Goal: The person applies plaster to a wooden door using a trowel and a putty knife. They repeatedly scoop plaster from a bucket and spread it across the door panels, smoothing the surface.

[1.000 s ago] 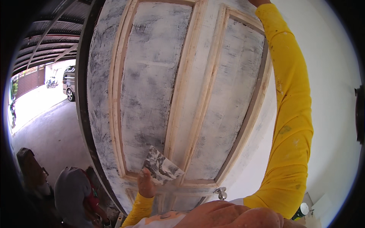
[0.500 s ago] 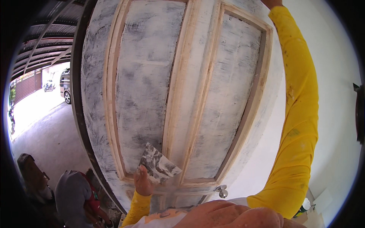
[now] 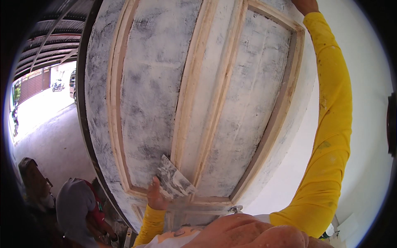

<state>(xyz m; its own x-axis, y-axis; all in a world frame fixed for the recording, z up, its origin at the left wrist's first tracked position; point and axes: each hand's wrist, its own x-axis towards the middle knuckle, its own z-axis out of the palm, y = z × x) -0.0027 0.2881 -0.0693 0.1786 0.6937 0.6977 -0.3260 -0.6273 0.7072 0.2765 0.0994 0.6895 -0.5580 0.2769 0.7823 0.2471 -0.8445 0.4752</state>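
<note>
head view: looking down a panelled door [image 3: 157,95], skimmed grey-white, bare pale wood on the mouldings.
left hand [image 3: 155,196]: grip closed on the putty knife [image 3: 175,182], low on the door near its bottom rail.
putty knife: broad flat blade caked with filler, lying against the foot of the centre stile.
right hand [image 3: 305,5]: up at the door's top right corner, mostly cut off; cannot tell its grip.
texture: filler coat patchy, streaked, matt.
risk: a tilted blade corner could gouge the coat or leave ridges; loose filler could drop.
</note>
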